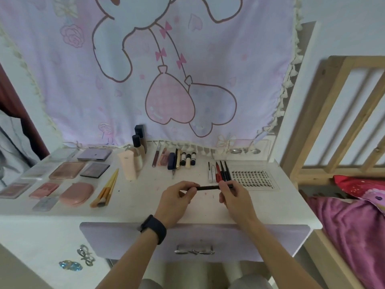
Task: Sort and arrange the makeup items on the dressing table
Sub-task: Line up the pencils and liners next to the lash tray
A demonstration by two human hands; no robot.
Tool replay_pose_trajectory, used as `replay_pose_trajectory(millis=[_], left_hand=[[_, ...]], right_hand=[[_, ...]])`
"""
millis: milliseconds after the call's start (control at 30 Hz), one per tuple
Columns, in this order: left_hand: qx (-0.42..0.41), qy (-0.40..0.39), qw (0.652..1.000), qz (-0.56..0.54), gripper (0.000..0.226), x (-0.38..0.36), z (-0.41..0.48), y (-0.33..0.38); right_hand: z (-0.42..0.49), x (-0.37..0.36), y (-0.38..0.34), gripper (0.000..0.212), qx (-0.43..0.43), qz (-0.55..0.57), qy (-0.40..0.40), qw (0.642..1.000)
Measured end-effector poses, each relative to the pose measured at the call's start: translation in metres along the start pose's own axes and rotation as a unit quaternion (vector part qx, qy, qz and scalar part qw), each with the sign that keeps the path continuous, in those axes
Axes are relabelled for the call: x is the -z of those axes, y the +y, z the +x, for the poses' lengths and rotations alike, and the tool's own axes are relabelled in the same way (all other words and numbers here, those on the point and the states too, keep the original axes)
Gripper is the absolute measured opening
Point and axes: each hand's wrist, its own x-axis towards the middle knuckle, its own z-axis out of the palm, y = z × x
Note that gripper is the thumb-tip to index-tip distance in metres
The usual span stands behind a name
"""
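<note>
Left hand (pixel 177 200), right hand (pixel 235 197), black pencil (pixel 208 187) pinched at both ends

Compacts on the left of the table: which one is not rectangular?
The pink oval compact, front row beside the brushes; every other one is rectangular.

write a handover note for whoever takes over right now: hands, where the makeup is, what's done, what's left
Left hand and right hand each pinch one end of a black pencil, held level over the dressing table.
Palettes lie grouped at left, brushes beside them, bottles and lip items at the back, pencil row by the lash tray.
Done: those groups look sorted. Left: probably lay this pencil in the pencil row.
</note>
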Motion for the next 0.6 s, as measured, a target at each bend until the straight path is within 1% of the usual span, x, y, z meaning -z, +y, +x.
replay_pose_trajectory(millis=[100,167,233,333,433,600], left_hand=[[0.058,0.027,0.990,-0.129,0.011,-0.001,0.008,0.001],[0.086,0.048,0.981,-0.169,0.014,-0.003,0.011,-0.001],[0.090,0.045,0.979,-0.176,0.012,-0.003,0.013,-0.004],[0.069,0.004,0.985,-0.157,0.010,0.000,0.010,-0.010],[0.062,0.004,0.987,-0.145,0.011,0.002,0.009,-0.016],[0.060,0.021,0.990,-0.126,0.014,-0.001,0.012,-0.016]], right_hand=[[0.011,-0.002,0.007,0.028,-0.010,0.014,-0.013,1.000],[0.013,-0.004,0.013,0.028,0.006,-0.012,-0.019,1.000],[0.013,-0.005,0.018,0.028,0.019,-0.029,-0.022,0.999],[0.011,-0.004,0.020,0.027,0.030,-0.069,-0.047,0.996],[0.010,-0.001,0.018,0.027,0.032,-0.055,-0.072,0.995],[0.004,-0.001,0.021,0.023,0.054,-0.030,-0.039,0.997]])
